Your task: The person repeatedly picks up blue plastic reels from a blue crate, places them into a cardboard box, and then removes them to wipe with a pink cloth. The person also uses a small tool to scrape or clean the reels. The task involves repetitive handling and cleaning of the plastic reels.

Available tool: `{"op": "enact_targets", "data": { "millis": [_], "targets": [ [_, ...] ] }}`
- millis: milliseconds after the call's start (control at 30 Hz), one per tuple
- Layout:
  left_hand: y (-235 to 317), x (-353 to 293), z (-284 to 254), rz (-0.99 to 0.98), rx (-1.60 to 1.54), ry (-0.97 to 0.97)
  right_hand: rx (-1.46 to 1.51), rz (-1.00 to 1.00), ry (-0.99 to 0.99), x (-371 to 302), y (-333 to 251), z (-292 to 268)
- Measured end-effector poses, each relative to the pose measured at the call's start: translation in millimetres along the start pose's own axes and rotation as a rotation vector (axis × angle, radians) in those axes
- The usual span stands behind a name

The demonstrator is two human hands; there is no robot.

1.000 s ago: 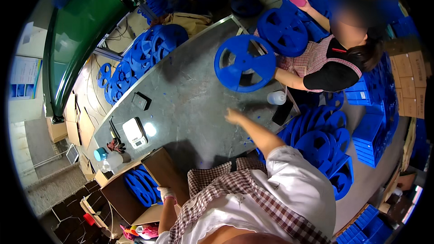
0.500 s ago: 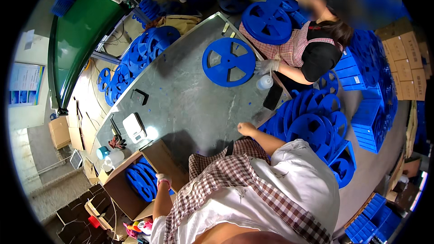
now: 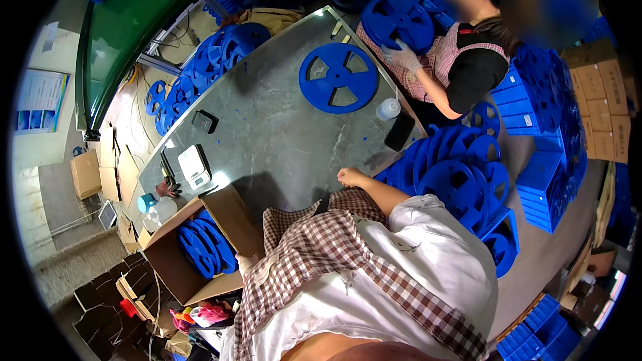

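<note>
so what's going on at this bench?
The wearer stands at the grey table. Their gloved left hand is beside an open cardboard box with several blue reels in it; its grip is partly hidden. Their right hand is at the table's near edge, with nothing visible in it. One reel lies flat on the table, untouched. Across from them, a co-worker's gloved hand is at another blue reel.

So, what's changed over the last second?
The co-worker's gloved hand let go of the round blue plastic reel, now lying flat on the grey table; the bare right hand drew back toward the checked apron. White rectangular scale and cardboard box stayed.
</note>
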State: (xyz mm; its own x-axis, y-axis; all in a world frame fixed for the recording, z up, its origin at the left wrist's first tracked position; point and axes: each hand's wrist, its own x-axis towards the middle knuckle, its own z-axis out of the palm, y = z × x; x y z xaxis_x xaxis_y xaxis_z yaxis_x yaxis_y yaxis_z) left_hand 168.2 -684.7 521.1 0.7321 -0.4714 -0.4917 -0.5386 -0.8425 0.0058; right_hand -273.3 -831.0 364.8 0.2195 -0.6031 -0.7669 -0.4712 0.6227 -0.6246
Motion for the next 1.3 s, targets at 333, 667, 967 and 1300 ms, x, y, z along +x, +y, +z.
{"op": "enact_targets", "data": {
  "millis": [333,667,967,1300],
  "targets": [
    [1.0,-6.4,7.7,0.028,-0.001,-0.010,0.061,0.002,0.002,6.5,8.5,-10.8],
    [2.5,-23.1,10.5,0.075,-0.022,0.062,-0.174,-0.009,-0.035,-2.1,19.3,2.2],
    [4.2,-41.3,7.8,0.026,0.010,0.079,-0.744,-0.037,0.502,73.6,-101.9,-104.8],
    [-9.5,-55.3,16.1,0.148,-0.166,0.213,-1.056,0.075,0.433,115.1,-95.7,-123.4]
  ]
}}
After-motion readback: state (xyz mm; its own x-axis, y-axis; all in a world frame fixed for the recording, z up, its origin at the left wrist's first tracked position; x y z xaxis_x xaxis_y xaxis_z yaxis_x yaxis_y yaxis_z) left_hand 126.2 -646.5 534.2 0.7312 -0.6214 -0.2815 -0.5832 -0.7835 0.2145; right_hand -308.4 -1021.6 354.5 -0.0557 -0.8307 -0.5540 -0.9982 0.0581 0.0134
